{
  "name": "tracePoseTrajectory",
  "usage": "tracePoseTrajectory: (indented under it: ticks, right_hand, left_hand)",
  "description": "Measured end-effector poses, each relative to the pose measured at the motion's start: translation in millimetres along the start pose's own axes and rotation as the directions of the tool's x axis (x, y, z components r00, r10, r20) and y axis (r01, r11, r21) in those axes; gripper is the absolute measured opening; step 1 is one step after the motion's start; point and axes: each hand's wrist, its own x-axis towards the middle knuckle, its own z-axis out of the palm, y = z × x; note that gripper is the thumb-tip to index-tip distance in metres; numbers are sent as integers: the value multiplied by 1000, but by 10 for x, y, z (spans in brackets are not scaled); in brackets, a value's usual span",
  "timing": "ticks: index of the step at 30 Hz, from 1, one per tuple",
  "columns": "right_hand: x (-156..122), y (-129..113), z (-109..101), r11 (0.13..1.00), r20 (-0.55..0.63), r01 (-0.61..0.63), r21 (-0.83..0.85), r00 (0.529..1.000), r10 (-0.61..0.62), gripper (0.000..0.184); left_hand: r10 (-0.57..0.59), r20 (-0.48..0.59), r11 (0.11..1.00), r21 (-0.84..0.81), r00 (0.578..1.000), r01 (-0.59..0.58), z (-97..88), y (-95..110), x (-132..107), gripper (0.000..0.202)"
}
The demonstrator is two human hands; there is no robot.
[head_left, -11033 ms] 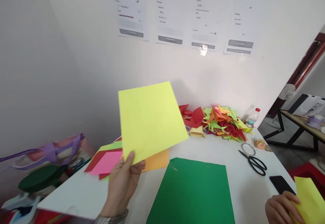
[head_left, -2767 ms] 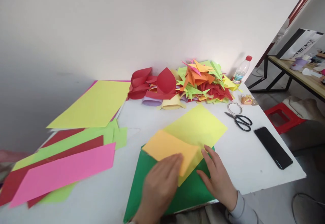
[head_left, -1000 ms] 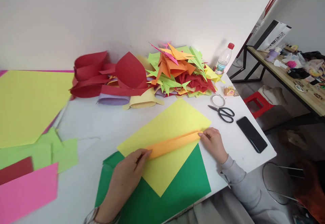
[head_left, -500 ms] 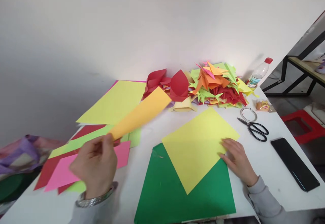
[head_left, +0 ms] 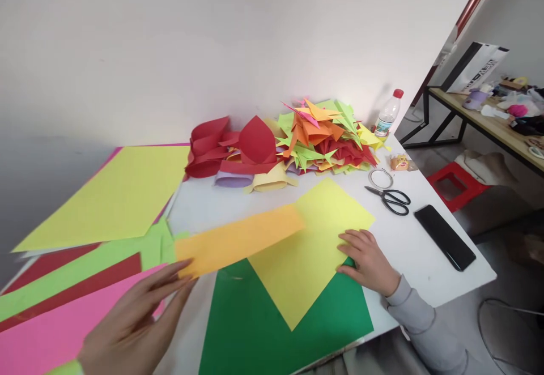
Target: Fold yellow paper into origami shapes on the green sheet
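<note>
A yellow square sheet (head_left: 314,250) lies cornerwise on a green sheet (head_left: 276,329) at the white table's front edge. My right hand (head_left: 368,259) rests flat on the yellow sheet's right corner, fingers stretched, holding nothing. An orange paper strip (head_left: 238,239), slightly blurred, lies slantwise over the yellow sheet's left part. My left hand (head_left: 136,318) is at the lower left with its fingers stretched out; the fingertips touch the strip's left end, no grip showing.
Pink (head_left: 51,329), light green and red strips and a large yellow sheet (head_left: 119,194) cover the left. A pile of folded paper shapes (head_left: 314,137) sits at the back. Scissors (head_left: 393,199), tape ring (head_left: 380,178), phone (head_left: 444,236) and bottle (head_left: 387,114) stand right.
Half a second ago my left hand held the orange strip up over the left stack. The strip now lies low over the yellow sheet, and the hand's fingers have opened. The right hand stayed.
</note>
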Motion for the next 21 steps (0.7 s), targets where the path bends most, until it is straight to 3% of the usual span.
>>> tracePoseTrajectory:
  ticks: [2,4,8,11,16,21]
  right_hand:
    - [-16,-17,-19,1000,-4,-16,-8,1000,16,34]
    - [-46,-30,-43,999,-1,-33,-9,999,33,33]
    - [-146,-27,-90,999,5,-49,0,999,49,29]
    - [-221,2,-110,999,-2,-52,5,999,52,24]
    - [-265,19,-132,999,-24,-33,7,999,33,21]
    - [-253,-157,-152,999,37,36,24,999,-37,32]
  left_hand:
    - [64,22,998,6,998,-64,51,87,15,13]
    - [138,10,989,43,990,-138,93,37,36,15]
    - [221,-91,962,183,971,-202,86,-341,55,10]
    - [291,-32,928,253,956,-274,23,-609,13,9]
    - [232,67,926,290,970,-241,-3,-734,-120,13]
    - [189,94,882,422,978,-211,20,-762,-155,14]
